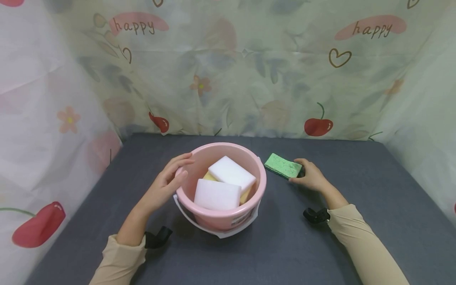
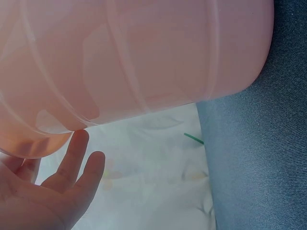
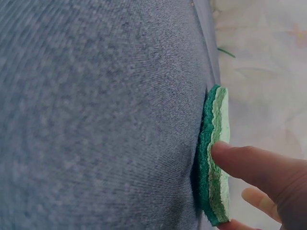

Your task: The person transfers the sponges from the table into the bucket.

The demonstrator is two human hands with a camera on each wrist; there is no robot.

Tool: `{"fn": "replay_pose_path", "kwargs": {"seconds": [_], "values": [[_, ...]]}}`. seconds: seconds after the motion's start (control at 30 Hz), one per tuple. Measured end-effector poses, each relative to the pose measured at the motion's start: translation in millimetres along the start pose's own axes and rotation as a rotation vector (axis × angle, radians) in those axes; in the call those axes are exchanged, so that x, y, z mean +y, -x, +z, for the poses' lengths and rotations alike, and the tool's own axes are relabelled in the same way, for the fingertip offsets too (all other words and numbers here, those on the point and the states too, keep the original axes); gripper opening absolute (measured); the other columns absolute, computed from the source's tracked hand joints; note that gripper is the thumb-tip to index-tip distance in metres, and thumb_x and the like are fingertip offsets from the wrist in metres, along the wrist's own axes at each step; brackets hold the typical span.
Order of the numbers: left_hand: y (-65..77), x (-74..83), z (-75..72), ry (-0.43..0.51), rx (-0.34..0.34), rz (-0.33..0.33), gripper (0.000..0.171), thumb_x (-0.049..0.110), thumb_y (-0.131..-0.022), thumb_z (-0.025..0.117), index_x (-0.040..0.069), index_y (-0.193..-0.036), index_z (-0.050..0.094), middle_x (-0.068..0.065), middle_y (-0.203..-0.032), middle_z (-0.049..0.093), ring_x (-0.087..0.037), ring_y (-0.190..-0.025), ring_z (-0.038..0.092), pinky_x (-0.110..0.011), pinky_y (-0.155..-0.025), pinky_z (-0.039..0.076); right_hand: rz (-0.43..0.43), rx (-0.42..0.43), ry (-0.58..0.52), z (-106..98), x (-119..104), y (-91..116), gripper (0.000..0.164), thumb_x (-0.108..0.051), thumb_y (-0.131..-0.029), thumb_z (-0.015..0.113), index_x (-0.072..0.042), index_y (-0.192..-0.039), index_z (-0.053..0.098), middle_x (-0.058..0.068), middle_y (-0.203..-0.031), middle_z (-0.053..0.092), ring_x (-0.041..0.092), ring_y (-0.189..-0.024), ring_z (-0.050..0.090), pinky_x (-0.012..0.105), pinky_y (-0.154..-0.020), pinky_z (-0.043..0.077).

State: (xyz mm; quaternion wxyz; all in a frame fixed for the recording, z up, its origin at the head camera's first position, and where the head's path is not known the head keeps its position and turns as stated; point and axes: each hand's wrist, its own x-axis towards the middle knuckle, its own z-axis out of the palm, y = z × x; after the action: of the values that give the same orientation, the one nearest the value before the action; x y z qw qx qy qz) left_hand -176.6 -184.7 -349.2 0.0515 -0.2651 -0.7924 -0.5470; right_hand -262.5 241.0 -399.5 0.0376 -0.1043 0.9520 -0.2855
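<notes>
A pink bucket (image 1: 222, 221) with a white handle (image 1: 221, 234) stands on the dark table. My left hand (image 1: 167, 182) holds its left rim, with thumb and forefinger reaching over the edge; in the left wrist view other fingers (image 2: 72, 158) lie along the outside wall. White sponges (image 1: 218, 194) and yellow ones (image 1: 246, 194) fill the bucket's inside, the yellow mostly hidden below. Right of the bucket, a green sponge (image 1: 283, 165) with a darker underside lies flat. My right hand (image 1: 311, 176) pinches its right end, the thumb (image 3: 240, 160) on the near side.
Dark cloth (image 1: 285, 245) covers the table. A patterned curtain (image 1: 246, 79) hangs along the back edge and both sides. Each wrist wears a black strap mount, one (image 1: 158, 237) beside the left sleeve, another (image 1: 316, 215) beside the right.
</notes>
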Motion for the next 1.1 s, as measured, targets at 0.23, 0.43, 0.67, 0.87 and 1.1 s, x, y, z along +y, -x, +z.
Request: {"fn": "replay_pose_path", "kwargs": {"seconds": [0.23, 0.43, 0.67, 0.87, 1.1], "values": [[0.3, 0.6, 0.3, 0.011, -0.001, -0.007, 0.035, 0.008, -0.096, 0.043, -0.001, -0.13, 0.047, -0.01, -0.149, 0.031, -0.019, -0.137, 0.028, -0.007, -0.099, 0.031, 0.006, 0.031, 0.014, 2.6, 2.6, -0.5, 0.067, -0.017, -0.084, 0.067, 0.006, -0.137, 0.033, 0.033, -0.136, 0.037, 0.049, -0.122, 0.038, 0.059, -0.098, 0.035], [0.4, -0.2, 0.5, 0.01, -0.001, -0.003, 0.035, 0.008, -0.096, 0.043, -0.001, -0.129, 0.047, -0.012, -0.149, 0.031, -0.029, -0.137, 0.026, -0.007, -0.099, 0.03, -0.018, 0.068, 0.041, 4.0, 2.7, 0.6, 0.065, -0.016, -0.084, 0.067, 0.007, -0.135, 0.035, 0.032, -0.133, 0.042, 0.047, -0.117, 0.043, 0.057, -0.094, 0.037], [0.4, 0.6, 0.1, 0.011, -0.005, -0.009, 0.035, 0.008, -0.096, 0.043, -0.001, -0.13, 0.047, -0.012, -0.15, 0.03, -0.029, -0.137, 0.026, -0.006, -0.098, 0.031, -0.014, 0.112, 0.037, 3.5, 0.1, 2.2, 0.064, -0.02, -0.083, 0.067, 0.005, -0.134, 0.038, 0.029, -0.13, 0.047, 0.044, -0.111, 0.049, 0.054, -0.087, 0.043], [0.3, 1.0, 0.2, 0.003, -0.002, -0.009, 0.035, 0.009, -0.096, 0.043, 0.0, -0.13, 0.048, -0.011, -0.149, 0.03, -0.026, -0.136, 0.027, -0.007, -0.098, 0.031, 0.017, 0.14, 0.007, 2.7, -1.4, 4.1, 0.063, -0.023, -0.084, 0.066, 0.002, -0.134, 0.039, 0.029, -0.129, 0.048, 0.042, -0.113, 0.05, 0.053, -0.086, 0.044], [0.1, 1.8, 0.1, -0.006, 0.0, -0.016, 0.034, 0.011, -0.097, 0.043, 0.002, -0.13, 0.048, -0.01, -0.149, 0.031, -0.022, -0.135, 0.029, -0.007, -0.098, 0.032, 0.039, 0.179, -0.033, 0.0, -4.7, 6.8, 0.061, -0.026, -0.084, 0.067, 0.001, -0.133, 0.041, 0.03, -0.128, 0.049, 0.041, -0.113, 0.051, 0.052, -0.086, 0.045]]}}
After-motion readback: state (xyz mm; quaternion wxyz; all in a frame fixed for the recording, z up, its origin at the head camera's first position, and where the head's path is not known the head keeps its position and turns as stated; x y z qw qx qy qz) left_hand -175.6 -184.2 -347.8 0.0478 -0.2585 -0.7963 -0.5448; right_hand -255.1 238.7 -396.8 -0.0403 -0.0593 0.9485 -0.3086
